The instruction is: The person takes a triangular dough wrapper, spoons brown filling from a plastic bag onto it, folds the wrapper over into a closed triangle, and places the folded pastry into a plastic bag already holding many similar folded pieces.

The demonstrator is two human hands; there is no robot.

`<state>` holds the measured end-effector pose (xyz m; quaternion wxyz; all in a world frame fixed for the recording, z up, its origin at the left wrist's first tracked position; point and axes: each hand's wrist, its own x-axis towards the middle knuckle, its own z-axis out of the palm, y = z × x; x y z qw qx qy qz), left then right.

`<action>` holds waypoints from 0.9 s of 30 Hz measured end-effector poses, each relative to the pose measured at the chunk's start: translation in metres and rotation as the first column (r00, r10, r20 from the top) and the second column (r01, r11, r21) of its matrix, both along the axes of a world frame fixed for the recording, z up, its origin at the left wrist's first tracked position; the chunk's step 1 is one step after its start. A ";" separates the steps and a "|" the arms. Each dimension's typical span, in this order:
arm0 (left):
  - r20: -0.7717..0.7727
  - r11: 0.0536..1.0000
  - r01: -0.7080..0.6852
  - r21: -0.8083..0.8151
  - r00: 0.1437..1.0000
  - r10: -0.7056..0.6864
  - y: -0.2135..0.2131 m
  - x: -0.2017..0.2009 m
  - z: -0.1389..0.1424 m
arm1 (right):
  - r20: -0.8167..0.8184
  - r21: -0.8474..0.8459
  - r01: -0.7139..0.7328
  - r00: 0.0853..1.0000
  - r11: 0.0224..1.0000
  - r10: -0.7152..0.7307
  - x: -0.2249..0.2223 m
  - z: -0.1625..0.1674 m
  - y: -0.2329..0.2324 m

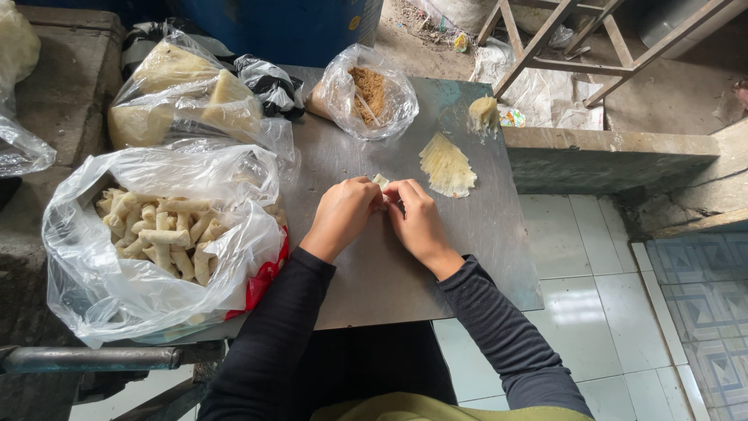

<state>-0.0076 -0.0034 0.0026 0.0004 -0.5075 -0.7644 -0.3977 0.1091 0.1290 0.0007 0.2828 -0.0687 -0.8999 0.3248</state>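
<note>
Nearest the table's [467, 257] near edge, two dark sleeves [499, 327] reach onto the bare metal top. The left hand [343, 214] and right hand [417, 218] meet just beyond the middle of the table, fingertips together and pinched on a small pale wrapper piece [381, 182]. Only its top corner shows between the fingers, at the far side of both hands; the rest is hidden under them.

At the near left corner a big clear plastic bag [117, 296] lies open, holding a heap of pale finished rolls [160, 234], with a bit of red plastic [265, 277] showing under its right side.

Beyond the hands and slightly right, a fanned stack of thin yellowish wrappers [447, 165] lies flat on the table, near the hands but apart from them. Farther on, close to the far right corner, sits a small pale lump [483, 113]. At the far edge, left of it, an open clear bag of brown filling [370, 93] rests, and at the far left corner a bag with large pale blocks [183, 93].
</note>
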 end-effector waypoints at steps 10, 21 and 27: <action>0.024 0.998 -0.046 0.031 0.999 0.045 0.005 -0.003 -0.005 | 0.016 0.044 -0.063 0.998 0.997 0.062 -0.004 0.000 0.009; 0.099 0.990 0.083 0.116 0.991 -0.094 -0.003 -0.012 0.001 | 0.067 0.003 -0.100 0.993 0.995 0.099 -0.012 -0.006 0.019; 0.003 0.994 -0.087 0.063 0.996 0.087 0.008 -0.008 -0.010 | 0.125 -0.010 -0.156 0.980 0.988 0.156 -0.010 -0.002 0.025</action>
